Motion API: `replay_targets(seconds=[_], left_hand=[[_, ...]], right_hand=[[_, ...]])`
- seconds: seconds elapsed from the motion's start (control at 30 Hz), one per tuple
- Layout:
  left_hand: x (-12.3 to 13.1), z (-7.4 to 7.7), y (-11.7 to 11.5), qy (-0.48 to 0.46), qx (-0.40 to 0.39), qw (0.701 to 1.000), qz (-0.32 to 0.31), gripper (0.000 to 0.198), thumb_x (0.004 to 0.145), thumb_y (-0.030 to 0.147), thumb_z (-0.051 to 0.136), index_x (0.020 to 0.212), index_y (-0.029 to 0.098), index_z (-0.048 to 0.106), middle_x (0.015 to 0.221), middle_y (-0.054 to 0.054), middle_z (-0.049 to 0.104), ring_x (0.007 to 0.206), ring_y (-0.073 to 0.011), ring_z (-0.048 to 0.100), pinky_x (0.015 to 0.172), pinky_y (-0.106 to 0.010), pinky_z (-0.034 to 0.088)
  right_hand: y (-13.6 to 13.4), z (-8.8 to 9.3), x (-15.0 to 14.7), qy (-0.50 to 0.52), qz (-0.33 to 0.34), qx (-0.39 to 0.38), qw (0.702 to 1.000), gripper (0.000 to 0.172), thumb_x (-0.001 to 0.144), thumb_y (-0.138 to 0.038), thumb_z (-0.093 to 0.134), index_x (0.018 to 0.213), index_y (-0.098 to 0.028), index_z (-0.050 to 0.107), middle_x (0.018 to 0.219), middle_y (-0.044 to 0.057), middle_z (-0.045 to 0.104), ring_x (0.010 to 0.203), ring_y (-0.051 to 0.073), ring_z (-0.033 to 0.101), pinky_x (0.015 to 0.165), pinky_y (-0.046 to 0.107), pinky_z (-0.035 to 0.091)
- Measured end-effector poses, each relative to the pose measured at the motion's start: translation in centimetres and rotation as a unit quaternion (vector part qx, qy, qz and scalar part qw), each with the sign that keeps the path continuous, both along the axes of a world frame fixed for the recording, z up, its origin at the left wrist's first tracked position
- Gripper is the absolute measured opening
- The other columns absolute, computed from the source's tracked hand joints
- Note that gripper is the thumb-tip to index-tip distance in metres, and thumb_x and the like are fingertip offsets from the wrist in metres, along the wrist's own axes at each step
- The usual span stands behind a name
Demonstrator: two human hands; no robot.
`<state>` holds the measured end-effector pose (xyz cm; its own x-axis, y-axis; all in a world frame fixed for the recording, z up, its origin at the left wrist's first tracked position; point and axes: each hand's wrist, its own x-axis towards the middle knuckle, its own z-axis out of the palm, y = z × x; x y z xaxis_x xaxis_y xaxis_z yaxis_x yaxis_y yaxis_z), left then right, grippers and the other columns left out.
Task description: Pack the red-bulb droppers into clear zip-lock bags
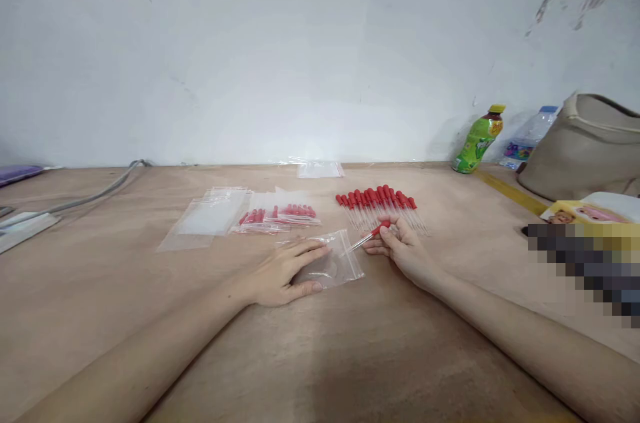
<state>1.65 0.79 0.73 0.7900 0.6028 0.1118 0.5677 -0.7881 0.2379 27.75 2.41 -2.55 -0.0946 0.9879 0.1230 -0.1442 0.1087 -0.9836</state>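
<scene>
My left hand [287, 271] lies flat on a small clear zip bag [334, 260] in the middle of the wooden table, fingers stretched out along it. My right hand [400, 248] pinches a glass dropper with a red rubber bulb [373, 234], whose tip points at the bag's open mouth. Just behind that hand lies a row of several loose red-bulbed droppers [383, 204].
Filled bags of droppers [280, 216] and a stack of empty clear bags [210, 218] lie to the left, with another bag [320, 170] near the wall. A green bottle [477, 140], a water bottle [530, 136], a beige bag [590, 146] and a printed booklet [585, 211] stand at the right. Grey cables [75, 200] run at the left.
</scene>
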Motion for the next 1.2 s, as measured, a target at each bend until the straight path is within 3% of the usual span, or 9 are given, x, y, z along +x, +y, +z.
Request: replay_targets(seconds=[0.1,0.2,0.3,0.53,0.73,0.93,1.2], left_hand=[[0.0,-0.1,0.1,0.003,-0.006,1.000,0.001,0.060,0.087,0.047,0.042,0.138,0.023,0.022,0.140,-0.009,0.029,0.126,-0.0263,0.029,0.102,-0.044,0.026],[0.0,-0.1,0.2,-0.001,-0.017,1.000,0.002,0.062,0.087,0.048,0.042,0.138,0.022,0.020,0.140,-0.009,0.030,0.126,-0.0256,0.030,0.102,-0.042,0.027],[0.3,0.0,0.3,-0.006,-0.026,1.000,-0.003,0.061,0.087,0.047,0.042,0.138,0.021,0.021,0.140,-0.010,0.030,0.126,-0.0244,0.030,0.102,-0.041,0.028],[0.7,0.0,0.3,-0.019,-0.019,0.999,-0.019,0.053,0.088,0.043,0.043,0.135,0.023,0.028,0.139,-0.007,0.031,0.127,-0.0224,0.030,0.103,-0.040,0.026],[0.7,-0.5,0.4,-0.029,-0.018,0.999,-0.025,0.053,0.089,0.041,0.042,0.136,0.024,0.026,0.139,-0.007,0.032,0.126,-0.0233,0.030,0.103,-0.042,0.026],[0.8,-0.4,0.4,-0.030,-0.024,0.999,-0.029,0.052,0.089,0.039,0.042,0.136,0.022,0.027,0.139,-0.008,0.032,0.127,-0.0229,0.030,0.103,-0.041,0.026],[0.3,-0.1,0.3,-0.096,-0.027,0.995,-0.029,0.042,0.088,0.035,0.046,0.127,0.020,0.043,0.129,-0.009,0.045,0.117,-0.0217,0.043,0.098,-0.038,0.035]], right_hand=[[-0.1,0.1,0.6,-0.132,0.048,0.045,0.989,0.031,0.072,-0.045,0.057,0.088,-0.019,0.051,0.079,0.003,0.060,0.071,0.013,0.059,0.067,0.030,0.048],[-0.2,0.6,1.0,-0.292,0.084,0.118,0.946,0.023,0.074,-0.039,0.057,0.082,-0.017,0.061,0.071,0.002,0.058,0.062,0.011,0.051,0.057,0.026,0.042],[-0.2,1.2,0.9,-0.359,0.103,0.161,0.914,0.018,0.075,-0.033,0.057,0.081,-0.017,0.064,0.065,0.001,0.055,0.056,0.010,0.045,0.051,0.024,0.037],[0.2,1.3,0.6,-0.320,0.143,0.142,0.926,0.018,0.072,-0.026,0.060,0.086,-0.016,0.062,0.066,0.000,0.051,0.057,0.009,0.044,0.053,0.023,0.037],[-0.1,1.5,0.3,-0.259,0.189,0.164,0.933,0.014,0.076,-0.028,0.057,0.085,-0.017,0.055,0.085,0.002,0.052,0.066,0.009,0.046,0.061,0.024,0.040],[-0.2,1.4,-0.1,-0.153,0.323,0.038,0.933,0.023,0.080,-0.037,0.053,0.089,-0.019,0.043,0.076,-0.001,0.050,0.060,0.007,0.045,0.052,0.020,0.040],[0.4,1.2,0.0,-0.211,0.215,-0.002,0.954,0.032,0.071,-0.044,0.060,0.085,-0.017,0.051,0.066,-0.002,0.051,0.052,0.006,0.043,0.042,0.018,0.035]])
